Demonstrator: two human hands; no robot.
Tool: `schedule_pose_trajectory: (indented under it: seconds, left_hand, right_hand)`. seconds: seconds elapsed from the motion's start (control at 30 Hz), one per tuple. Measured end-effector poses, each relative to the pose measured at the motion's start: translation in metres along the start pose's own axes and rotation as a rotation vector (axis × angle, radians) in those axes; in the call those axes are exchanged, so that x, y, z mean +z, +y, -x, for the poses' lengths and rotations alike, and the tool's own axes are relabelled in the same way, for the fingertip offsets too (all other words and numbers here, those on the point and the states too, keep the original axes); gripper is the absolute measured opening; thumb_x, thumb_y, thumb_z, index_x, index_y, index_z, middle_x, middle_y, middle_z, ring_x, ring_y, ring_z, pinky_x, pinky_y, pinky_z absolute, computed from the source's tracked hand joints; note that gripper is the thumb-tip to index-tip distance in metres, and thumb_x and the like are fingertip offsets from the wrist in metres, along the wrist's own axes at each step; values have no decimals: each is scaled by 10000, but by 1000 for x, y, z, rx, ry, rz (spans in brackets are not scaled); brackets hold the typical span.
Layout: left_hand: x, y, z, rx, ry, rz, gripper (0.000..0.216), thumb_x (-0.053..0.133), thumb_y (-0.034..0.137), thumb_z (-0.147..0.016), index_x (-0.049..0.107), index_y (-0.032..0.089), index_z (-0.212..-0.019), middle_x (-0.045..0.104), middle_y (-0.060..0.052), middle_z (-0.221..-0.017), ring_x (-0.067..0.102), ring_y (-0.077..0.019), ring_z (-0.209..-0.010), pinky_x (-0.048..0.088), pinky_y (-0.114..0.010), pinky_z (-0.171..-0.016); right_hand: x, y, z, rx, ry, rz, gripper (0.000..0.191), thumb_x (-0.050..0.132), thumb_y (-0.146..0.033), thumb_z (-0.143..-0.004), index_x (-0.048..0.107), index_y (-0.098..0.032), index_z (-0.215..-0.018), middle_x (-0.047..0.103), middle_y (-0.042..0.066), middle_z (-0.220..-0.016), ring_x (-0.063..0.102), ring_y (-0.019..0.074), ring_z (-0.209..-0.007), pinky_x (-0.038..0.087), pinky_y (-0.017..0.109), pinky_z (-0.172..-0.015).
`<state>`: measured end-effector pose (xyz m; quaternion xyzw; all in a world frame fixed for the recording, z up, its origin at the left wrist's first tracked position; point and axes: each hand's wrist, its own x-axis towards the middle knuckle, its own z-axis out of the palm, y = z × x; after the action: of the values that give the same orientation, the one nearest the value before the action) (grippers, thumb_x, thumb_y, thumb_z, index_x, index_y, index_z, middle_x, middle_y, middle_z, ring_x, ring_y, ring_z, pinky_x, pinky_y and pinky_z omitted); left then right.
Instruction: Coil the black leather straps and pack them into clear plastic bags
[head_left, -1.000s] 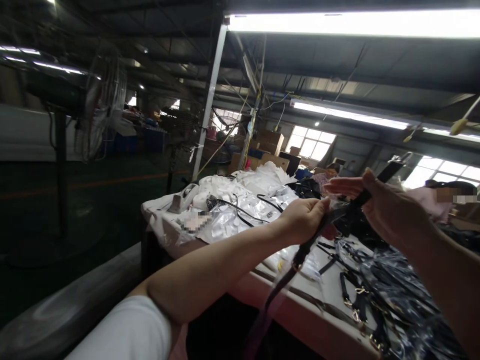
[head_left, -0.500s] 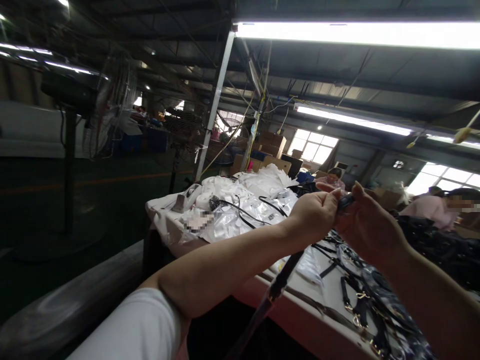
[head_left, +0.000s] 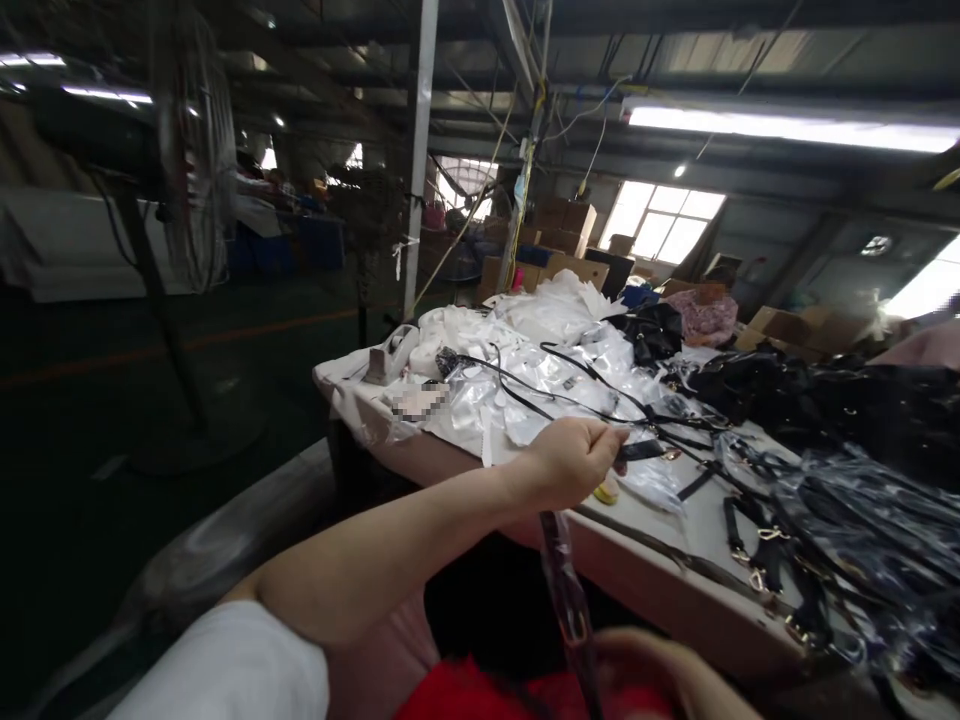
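Note:
My left hand [head_left: 574, 462] is closed round a black strap [head_left: 564, 575] above the front edge of the table. A short dark end of it, with a small metal piece, sticks out to the right of my fingers. Below the hand the strap hangs down toward my lap, with a shiny clear plastic cover and a buckle on it. My right hand [head_left: 649, 665] is low at the bottom edge, beside the hanging part of the strap. It is blurred and its fingers are mostly hidden, so I cannot tell whether it grips the strap.
White and clear plastic bags [head_left: 555, 310] are heaped on the table [head_left: 637, 580]. Black straps with gold-coloured hardware [head_left: 769, 540] lie at its right, beside a dark pile [head_left: 840, 400]. Red cloth [head_left: 465, 690] covers my lap. A pole [head_left: 420, 150] and a standing fan [head_left: 195, 150] are at the left.
My right hand has left my left hand and dropped to the bottom of the view. My left hand has lowered slightly, still holding the strap. The view has tilted and turned.

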<state>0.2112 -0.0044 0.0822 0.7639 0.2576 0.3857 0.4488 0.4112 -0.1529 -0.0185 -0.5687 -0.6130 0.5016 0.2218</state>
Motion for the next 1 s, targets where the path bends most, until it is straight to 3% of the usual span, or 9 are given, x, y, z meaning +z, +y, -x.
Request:
schedule_pose_trajectory:
  seconds: [0.1, 0.13, 0.2, 0.27, 0.37, 0.53, 0.7, 0.87, 1.0]
  left_hand:
    - [13, -30, 15, -18, -91, -86, 455, 382, 431, -946, 585, 163, -640, 433, 41, -503, 420, -101, -499, 300, -219, -518]
    - [18, -39, 20, -19, -114, -103, 452, 381, 413, -951, 577, 163, -629, 452, 34, -519, 438, -106, -524, 310, -220, -536]
    - [28, -56, 31, -33, -151, -109, 445, 382, 384, -959, 568, 163, -621, 495, 23, -552, 458, -112, -556, 322, -223, -557]
    - [33, -70, 42, -67, -178, -82, 438, 384, 374, -964, 559, 164, -622, 511, 22, -564, 458, -112, -560, 327, -221, -557]
    - [29, -85, 56, -178, -179, -6, 441, 372, 399, -972, 524, 174, -625, 509, 33, -546, 447, -102, -530, 332, -214, -544]
    - [12, -108, 74, -406, -116, 178, 407, 333, 384, -971, 535, 173, -688, 503, 47, -481, 429, -87, -444, 341, -199, -504]
    - [0, -132, 91, -552, 70, 460, 298, 360, 188, -880, 582, 141, -1073, 505, 84, -468, 360, -76, -356, 322, -189, -468]
    - [-19, -154, 113, -518, 158, 540, 285, 375, 286, -909, 620, 141, -909, 468, 62, -487, 365, -72, -392, 284, -189, -437]
    - [-41, -169, 132, -528, 253, 404, 316, 427, 384, -932, 614, 146, -843, 423, 62, -504, 391, -80, -452, 287, -195, -455]
  right_hand:
    - [-25, -9, -5, -100, 530, -35, 528, 675, -545, -798, 640, -233, -1223, 732, 100, -1046, 677, 275, -968, 498, 411, -959]
    - [-31, -14, -10, -134, 615, -95, 523, 656, -551, -820, 620, -243, -1241, 733, 77, -967, 682, 238, -859, 529, 374, -884]
    - [-35, -23, -23, -150, 571, -299, 514, 612, -576, -853, 615, -240, -1243, 710, 38, -825, 643, 180, -672, 547, 311, -714]
    - [-29, -26, -40, -105, 422, -460, 466, 642, -559, -846, 662, -220, -1166, 682, 16, -747, 605, 143, -594, 526, 268, -625]
    - [-11, -22, -67, -21, 312, -503, 364, 774, -466, -771, 709, -195, -1006, 682, 6, -739, 609, 118, -600, 520, 240, -628]
    - [4, -14, -110, 13, 300, -528, 339, 829, -433, -717, 695, -185, -906, 708, 13, -772, 628, 120, -611, 524, 230, -605]
    - [12, -21, -154, 21, 216, -499, 343, 837, -446, -689, 709, -191, -881, 710, 31, -760, 635, 169, -618, 552, 305, -621]
    - [38, -34, -202, 46, 110, -442, 310, 846, -450, -650, 699, -208, -775, 649, -1, -609, 596, 159, -545, 503, 279, -532]
    - [53, -65, -247, 13, 12, -140, 344, 749, -544, -702, 688, -226, -818, 584, -36, -516, 468, 116, -391, 358, 237, -388]
